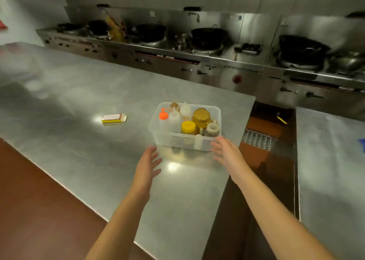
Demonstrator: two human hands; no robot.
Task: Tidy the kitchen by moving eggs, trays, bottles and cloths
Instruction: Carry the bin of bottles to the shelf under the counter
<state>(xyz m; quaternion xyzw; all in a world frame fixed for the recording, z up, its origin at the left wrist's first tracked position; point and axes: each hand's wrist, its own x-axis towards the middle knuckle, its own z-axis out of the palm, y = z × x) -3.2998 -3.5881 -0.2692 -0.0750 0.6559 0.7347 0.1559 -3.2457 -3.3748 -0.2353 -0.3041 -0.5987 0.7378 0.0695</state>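
A clear plastic tub (169, 141) stands near the right end of the steel table (88, 105). It holds several bottles and jars: a squeeze bottle with an orange cap (164, 116), a jar with a yellow lid (188, 127) and a big amber jar (201, 116). My left hand (147, 162) hovers open just short of the tub's near left corner, fingers spread. My right hand (225, 151) is open beside the near right corner, fingertips at or almost at the rim. Neither hand holds anything.
A small yellow and red box (114, 118) lies on the table left of the tub. Behind the table runs a steel wok range with several black woks (207, 35). A second steel counter (331, 171) stands to the right across a narrow floor gap with a drain grate (257, 139).
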